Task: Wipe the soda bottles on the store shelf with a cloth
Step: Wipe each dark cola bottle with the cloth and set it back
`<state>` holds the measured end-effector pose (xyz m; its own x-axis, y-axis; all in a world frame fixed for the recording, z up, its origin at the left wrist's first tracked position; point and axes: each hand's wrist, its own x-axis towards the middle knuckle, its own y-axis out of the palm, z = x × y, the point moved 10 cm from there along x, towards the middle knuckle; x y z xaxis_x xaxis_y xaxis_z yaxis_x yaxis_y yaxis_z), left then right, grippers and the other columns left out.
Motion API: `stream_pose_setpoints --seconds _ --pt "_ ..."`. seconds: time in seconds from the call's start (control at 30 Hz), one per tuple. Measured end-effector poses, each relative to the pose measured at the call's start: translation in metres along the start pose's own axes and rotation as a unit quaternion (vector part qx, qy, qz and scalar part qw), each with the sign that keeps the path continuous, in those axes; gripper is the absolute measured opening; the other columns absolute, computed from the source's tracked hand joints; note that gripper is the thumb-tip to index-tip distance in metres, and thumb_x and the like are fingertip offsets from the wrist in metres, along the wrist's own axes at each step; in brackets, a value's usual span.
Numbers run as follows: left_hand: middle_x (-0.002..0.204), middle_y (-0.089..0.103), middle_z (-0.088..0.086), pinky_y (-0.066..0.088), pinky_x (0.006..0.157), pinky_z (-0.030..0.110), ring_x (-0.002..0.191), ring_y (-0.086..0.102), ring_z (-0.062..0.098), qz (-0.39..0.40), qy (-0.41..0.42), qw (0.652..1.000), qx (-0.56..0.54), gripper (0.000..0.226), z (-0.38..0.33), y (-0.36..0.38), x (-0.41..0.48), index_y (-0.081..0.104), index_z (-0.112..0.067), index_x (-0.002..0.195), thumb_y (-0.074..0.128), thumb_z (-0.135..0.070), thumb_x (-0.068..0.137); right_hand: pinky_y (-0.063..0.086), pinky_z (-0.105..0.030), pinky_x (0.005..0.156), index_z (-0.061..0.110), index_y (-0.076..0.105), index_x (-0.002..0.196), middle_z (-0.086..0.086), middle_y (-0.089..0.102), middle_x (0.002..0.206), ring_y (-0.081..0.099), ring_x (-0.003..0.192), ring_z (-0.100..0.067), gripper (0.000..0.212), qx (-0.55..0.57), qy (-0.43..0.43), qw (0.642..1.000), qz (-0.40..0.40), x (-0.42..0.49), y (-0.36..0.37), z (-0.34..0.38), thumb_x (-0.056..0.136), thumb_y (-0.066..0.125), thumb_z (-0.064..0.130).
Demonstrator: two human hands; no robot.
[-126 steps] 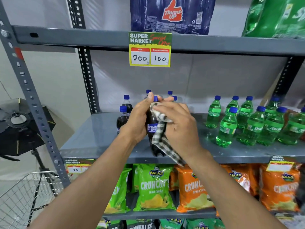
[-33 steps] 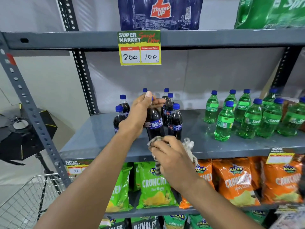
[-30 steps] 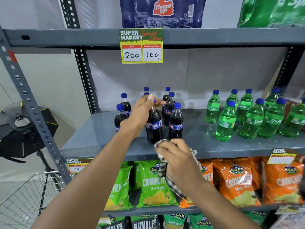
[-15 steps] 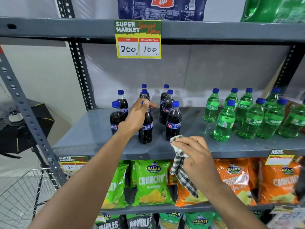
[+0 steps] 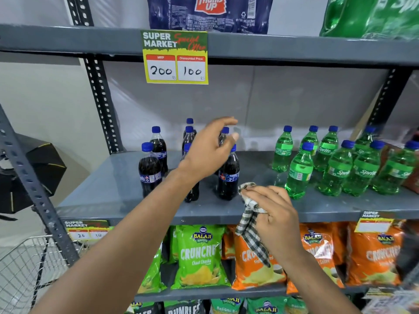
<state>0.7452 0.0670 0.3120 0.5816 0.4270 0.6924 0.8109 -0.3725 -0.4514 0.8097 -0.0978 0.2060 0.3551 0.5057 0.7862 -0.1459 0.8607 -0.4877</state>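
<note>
While left hand (image 5: 207,150) hovers spread above cola bottles (image 5: 228,175) | right hand (image 5: 275,214) clenches cloth (image 5: 250,227) | green bottles (image 5: 299,171) apparently unwiped

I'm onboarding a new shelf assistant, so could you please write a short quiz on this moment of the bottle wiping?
1. True or false: the left hand grips a dark cola bottle.
2. Which hand holds the checked cloth?
A. left
B. right
C. neither
3. Fill in: the Discounted Price on the yellow price tag reads ___.

Key
1. False: its fingers are spread open above the bottles.
2. B, the right hand at the shelf edge.
3. 100
</note>
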Motion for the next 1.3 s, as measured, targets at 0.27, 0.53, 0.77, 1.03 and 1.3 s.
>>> stream_pose_setpoints --seconds 0.27,0.53,0.77,1.03,1.3 --pt "0.131 0.061 0.005 0.044 0.107 0.042 0.122 0.056 0.022 0.130 -0.216 0.967 -0.034 0.041 0.068 0.067 0.000 0.055 -0.021 0.133 0.052 -0.045 0.099 0.038 -0.013 0.102 0.013 0.076 0.111 0.007 0.070 0.111 0.054 0.106 -0.019 0.068 0.000 -0.010 1.000 -0.022 -0.002 -0.017 -0.009 0.060 0.043 -0.017" --pt "0.115 0.073 -0.002 0.046 0.098 0.036 0.115 0.062 0.017 0.111 -0.177 0.976 -0.059 0.030 0.061 0.066 -0.009 0.065 -0.032 0.109 0.043 -0.051 0.101 0.043 -0.019 0.100 0.012 0.074 0.115 0.007 0.068 0.114 0.057 0.110 -0.019 0.073 0.051 0.004 0.998 -0.035 0.013 -0.026 -0.018 0.062 0.049 -0.031" --pt "0.128 0.070 0.012 0.045 0.108 0.052 0.121 0.064 0.032 0.139 -0.147 0.927 -0.314 0.029 0.012 0.071 -0.012 0.059 -0.014 0.097 0.039 -0.034 0.105 0.042 -0.006 0.093 0.010 0.072 0.118 0.003 0.067 0.114 0.059 0.108 0.005 0.047 0.166 0.064 0.982 -0.070 0.063 -0.039 -0.009 0.085 0.060 -0.019" --pt "0.136 0.063 0.019 0.053 0.098 0.035 0.128 0.058 0.033 0.152 -0.166 0.856 -0.465 0.028 -0.012 0.068 -0.011 0.054 -0.012 0.096 0.035 -0.030 0.108 0.047 -0.034 0.094 0.004 0.071 0.112 -0.005 0.069 0.114 0.053 0.103 -0.027 0.038 -0.050 -0.219 0.974 0.016 0.055 -0.033 0.072 0.086 0.044 0.001" --pt "0.090 0.068 0.007 0.048 0.080 0.039 0.084 0.064 0.023 0.156 -0.175 0.864 -0.446 0.030 -0.020 0.065 -0.014 0.057 -0.012 0.095 0.044 -0.038 0.102 0.048 -0.034 0.096 0.012 0.075 0.111 0.002 0.069 0.112 0.058 0.107 -0.025 0.057 0.102 -0.046 0.991 -0.069 0.078 -0.061 0.032 0.071 0.050 -0.020"
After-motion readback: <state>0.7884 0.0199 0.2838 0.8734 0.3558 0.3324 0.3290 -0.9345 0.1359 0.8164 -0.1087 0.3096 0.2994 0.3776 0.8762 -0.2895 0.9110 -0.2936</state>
